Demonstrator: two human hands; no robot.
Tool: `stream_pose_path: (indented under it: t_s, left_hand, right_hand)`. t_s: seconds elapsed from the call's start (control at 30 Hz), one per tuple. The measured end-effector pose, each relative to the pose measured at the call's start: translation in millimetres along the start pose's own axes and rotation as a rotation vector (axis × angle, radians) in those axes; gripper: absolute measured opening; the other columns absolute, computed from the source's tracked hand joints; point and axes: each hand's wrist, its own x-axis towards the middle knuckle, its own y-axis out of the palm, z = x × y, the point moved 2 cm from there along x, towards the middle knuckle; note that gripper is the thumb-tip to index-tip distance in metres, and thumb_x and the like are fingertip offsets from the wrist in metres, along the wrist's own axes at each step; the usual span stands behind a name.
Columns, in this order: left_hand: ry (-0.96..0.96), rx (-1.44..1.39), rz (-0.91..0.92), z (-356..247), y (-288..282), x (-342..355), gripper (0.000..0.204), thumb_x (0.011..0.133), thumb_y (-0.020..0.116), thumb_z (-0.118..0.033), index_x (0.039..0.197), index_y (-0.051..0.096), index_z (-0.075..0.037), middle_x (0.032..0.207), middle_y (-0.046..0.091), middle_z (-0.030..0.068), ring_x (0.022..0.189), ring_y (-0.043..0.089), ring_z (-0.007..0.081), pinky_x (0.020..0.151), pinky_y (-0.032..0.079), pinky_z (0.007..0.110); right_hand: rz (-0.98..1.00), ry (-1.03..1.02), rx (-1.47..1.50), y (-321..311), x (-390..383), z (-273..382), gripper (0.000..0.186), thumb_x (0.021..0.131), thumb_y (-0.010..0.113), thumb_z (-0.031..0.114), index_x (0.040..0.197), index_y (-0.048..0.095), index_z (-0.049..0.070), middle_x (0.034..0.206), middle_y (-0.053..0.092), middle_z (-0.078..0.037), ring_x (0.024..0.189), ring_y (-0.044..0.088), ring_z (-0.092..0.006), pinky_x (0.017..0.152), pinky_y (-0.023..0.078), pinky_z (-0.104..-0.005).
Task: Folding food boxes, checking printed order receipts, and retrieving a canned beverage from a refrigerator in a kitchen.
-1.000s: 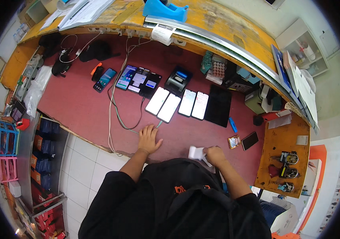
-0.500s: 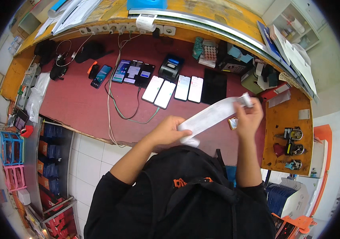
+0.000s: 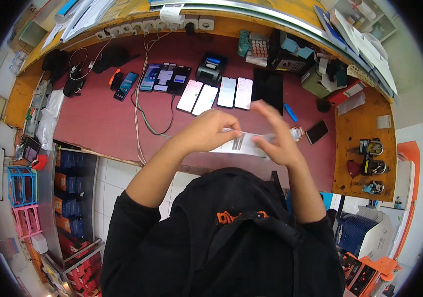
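Note:
My left hand [image 3: 212, 129] grips a white printed paper strip [image 3: 236, 148] at its upper left, fingers curled and thumb pressed near the edge. The strip spans the space between my hands, low over the red desk [image 3: 92, 131]. At its right end is my right hand [image 3: 274, 132], slightly blurred, with index finger raised apart from the thumb, which is at or near the paper. Beyond them lie several phones with lit screens [image 3: 188, 96], a black card terminal [image 3: 210, 69] and a dark tablet [image 3: 268, 86].
Cables [image 3: 141, 114] run down the desk's middle. A blue marker [image 3: 290, 113] and dark phone [image 3: 316, 132] sit to the right, beside a wooden side shelf with padlocks [image 3: 372, 166]. A raised ledge [image 3: 290, 20] with papers borders the back; shelving [image 3: 68, 193] stands lower left.
My right hand has come down and leftward from the upper right and spread its fingers. The strip, held stretched diagonally earlier, now lies more level. My left hand is higher in the picture.

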Motion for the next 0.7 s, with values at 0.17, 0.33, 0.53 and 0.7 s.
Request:
stream_pose_path:
  t_s: [0.17,0.33,0.53,0.7]
  left_hand:
    - [0.041,0.072,0.057,-5,-5,7,0.017,0.084,0.065,-0.018,0.084,0.066,-0.001,0.067,0.064,0.0105,0.060,0.057,0.0183,0.059,0.045,0.032]
    - [0.029,0.044,0.033,-16,-10,4,0.016,0.083,0.065,-0.015,0.082,0.065,0.000,0.067,0.063,0.0108,0.059,0.057,0.0181,0.059,0.045,0.032]
    - [0.104,0.118,0.019,-26,-4,1,0.018,0.082,0.063,-0.019,0.082,0.065,-0.001,0.072,0.066,0.0135,0.064,0.063,0.0264,0.060,0.047,0.035]
    - [0.153,0.384,0.027,-27,3,-8,0.020,0.083,0.063,-0.024,0.079,0.065,-0.005,0.069,0.064,0.0098,0.065,0.062,0.0295,0.059,0.046,0.039]
  right_hand:
    - [0.326,0.499,0.383,8,-10,-35,0.019,0.083,0.067,0.009,0.099,0.064,-0.002,0.089,0.065,-0.005,0.083,0.058,-0.0111,0.074,0.046,-0.0285]
    - [0.347,0.391,0.283,-3,3,-10,0.009,0.087,0.064,0.008,0.085,0.064,-0.001,0.072,0.060,-0.001,0.069,0.053,-0.0066,0.063,0.044,-0.0242]
    - [0.363,0.386,0.176,3,5,5,0.015,0.089,0.063,0.012,0.083,0.064,-0.002,0.066,0.058,-0.003,0.063,0.049,-0.0076,0.059,0.041,-0.0272]
    - [0.352,0.382,0.139,10,-2,5,0.019,0.091,0.060,0.014,0.083,0.065,-0.002,0.068,0.060,-0.002,0.060,0.049,-0.0088,0.058,0.041,-0.0287]
